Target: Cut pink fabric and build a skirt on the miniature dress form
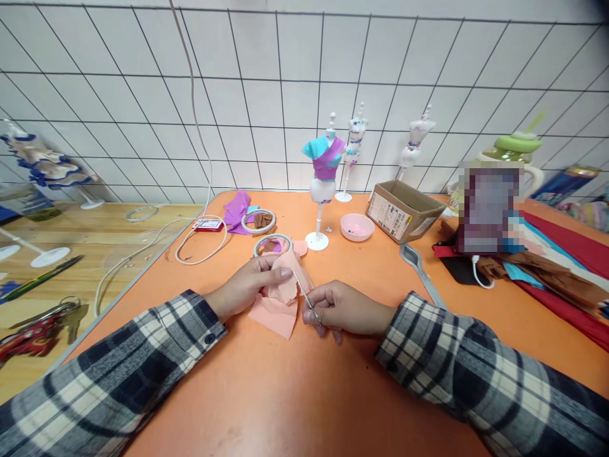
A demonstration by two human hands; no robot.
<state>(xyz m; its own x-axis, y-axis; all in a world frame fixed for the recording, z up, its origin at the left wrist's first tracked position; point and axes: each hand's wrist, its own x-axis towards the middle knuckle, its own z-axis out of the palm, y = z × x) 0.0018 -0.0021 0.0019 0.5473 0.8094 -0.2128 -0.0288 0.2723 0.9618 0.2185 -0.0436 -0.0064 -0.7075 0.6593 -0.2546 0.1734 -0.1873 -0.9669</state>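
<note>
Head view: left hand (250, 284) pinches thin peach paper (284, 291) at clock centre, right hand (335, 308) grips silver metal scissors (309, 304). Round white ring (273, 236) blocks twelve, purple-and-blue-dressed dummy (328, 171) one; orange tabletop (295, 406) spreads toward six, grey edge (136, 284) at nine.

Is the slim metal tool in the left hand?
No, the right hand holds the slim metal tool, while the left hand holds peach material.
</note>
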